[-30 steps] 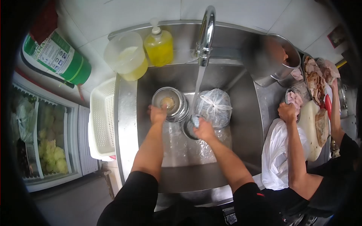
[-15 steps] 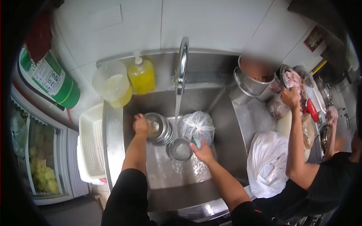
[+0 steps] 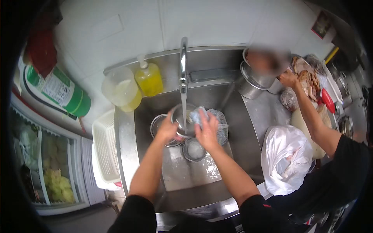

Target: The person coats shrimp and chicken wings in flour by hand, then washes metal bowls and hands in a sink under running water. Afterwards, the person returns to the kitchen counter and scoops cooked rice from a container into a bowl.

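Your left hand [image 3: 168, 130] has its fingers clamped on a metal bowl [image 3: 178, 117], tilted between both hands under the running faucet [image 3: 183, 66]. Your right hand [image 3: 208, 132] has fingers closed around a bluish cloth [image 3: 199, 115] (maybe a sponge, I cannot tell) against its right side. This bowl appears in the middle of washing; which others are finished, I cannot tell. Below your right fingers sits a second bowl [image 3: 195, 150]; left of your left fingers, more bowls [image 3: 155, 125]. Just beyond the right fingers, a plastic bag [image 3: 222, 132] narrows the space.
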A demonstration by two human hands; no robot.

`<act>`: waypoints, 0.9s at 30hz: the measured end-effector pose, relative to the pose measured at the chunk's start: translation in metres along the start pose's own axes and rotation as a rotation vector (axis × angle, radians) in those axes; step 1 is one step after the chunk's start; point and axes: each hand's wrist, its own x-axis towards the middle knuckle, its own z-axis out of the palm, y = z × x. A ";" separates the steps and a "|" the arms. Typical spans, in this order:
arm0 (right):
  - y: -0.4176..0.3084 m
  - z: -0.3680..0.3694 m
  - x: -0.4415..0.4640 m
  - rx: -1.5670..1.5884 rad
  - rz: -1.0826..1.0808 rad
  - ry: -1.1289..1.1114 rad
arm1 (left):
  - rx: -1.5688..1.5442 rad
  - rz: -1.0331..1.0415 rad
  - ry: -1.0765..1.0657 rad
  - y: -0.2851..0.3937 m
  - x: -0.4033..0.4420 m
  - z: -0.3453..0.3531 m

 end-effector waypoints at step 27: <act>0.119 0.039 -0.089 0.673 1.403 -0.401 | -0.284 -0.410 0.211 -0.135 -0.002 0.031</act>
